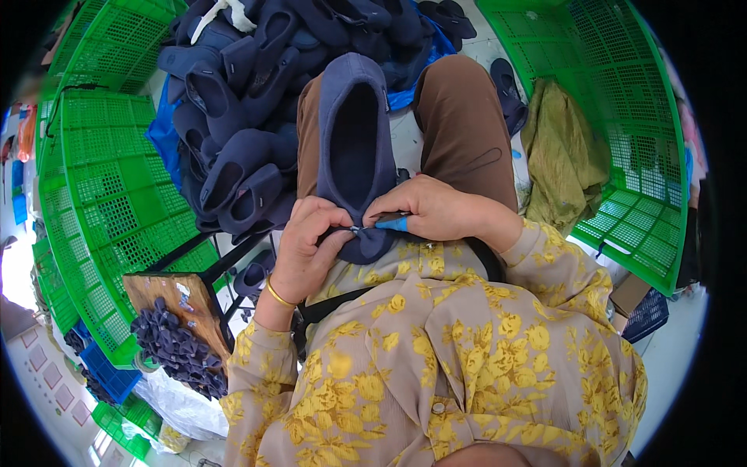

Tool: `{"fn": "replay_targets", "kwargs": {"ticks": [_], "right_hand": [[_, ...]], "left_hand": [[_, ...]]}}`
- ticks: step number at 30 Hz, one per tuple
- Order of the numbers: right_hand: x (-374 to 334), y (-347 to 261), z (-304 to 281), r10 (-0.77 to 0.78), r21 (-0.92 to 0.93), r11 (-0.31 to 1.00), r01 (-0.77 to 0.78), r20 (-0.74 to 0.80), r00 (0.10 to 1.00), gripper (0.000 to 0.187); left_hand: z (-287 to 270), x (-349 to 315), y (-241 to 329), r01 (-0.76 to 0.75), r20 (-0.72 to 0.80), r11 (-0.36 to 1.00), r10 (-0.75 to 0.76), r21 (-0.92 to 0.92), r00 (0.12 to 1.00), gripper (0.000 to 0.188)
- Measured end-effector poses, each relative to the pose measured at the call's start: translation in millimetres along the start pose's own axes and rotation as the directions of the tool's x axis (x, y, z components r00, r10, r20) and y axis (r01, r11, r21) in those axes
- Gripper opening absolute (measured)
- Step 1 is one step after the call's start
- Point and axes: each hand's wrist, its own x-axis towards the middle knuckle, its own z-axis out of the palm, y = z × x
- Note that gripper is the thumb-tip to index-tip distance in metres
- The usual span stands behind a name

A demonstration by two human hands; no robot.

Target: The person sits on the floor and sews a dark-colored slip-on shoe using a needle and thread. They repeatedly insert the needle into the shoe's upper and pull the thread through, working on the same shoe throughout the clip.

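Observation:
A navy slip-on shoe [384,156] lies lengthwise over my lap, its long opening facing up. Its rounded near end rests against my front. My left hand [311,241] is closed, thumb and fingers pinching the fabric at this near end. From the other side my right hand [436,208] meets it, fingertips pressed together close to my left fingertips. A blue band or piece [393,224] shows at my right fingers; whether it is tape or a tool I cannot tell. A tiny pale spot shows between the fingertips, too small to name.
A big heap of navy shoes [249,78] lies on blue sheeting ahead and left. Green plastic crates [109,171] stand at left and a green crate [638,156] at right, with olive cloth [564,148] beside it. Small navy fabric pieces [175,346] cover a wooden board [156,288].

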Motion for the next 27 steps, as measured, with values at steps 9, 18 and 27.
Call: {"fn": "replay_targets", "kwargs": {"ticks": [9, 18, 27], "right_hand": [[-2, 0, -7, -0.061, 0.007, 0.998, 0.061, 0.072, 0.996, 0.051], [-2, 1, 4, -0.085, -0.026, 0.996, 0.084, -0.039, 0.996, 0.045], [-4, -1, 11, -0.076, -0.141, 0.988, 0.067, -0.059, 0.995, 0.024]], "left_hand": [[-1, 0, 2, -0.01, 0.015, 1.0, 0.01, 0.004, 1.0, 0.015], [4, -1, 2, 0.053, -0.026, 0.998, -0.054, -0.041, 0.998, 0.015], [10, 4, 6, 0.013, -0.041, 1.0, -0.012, 0.026, 0.999, 0.016]]}}
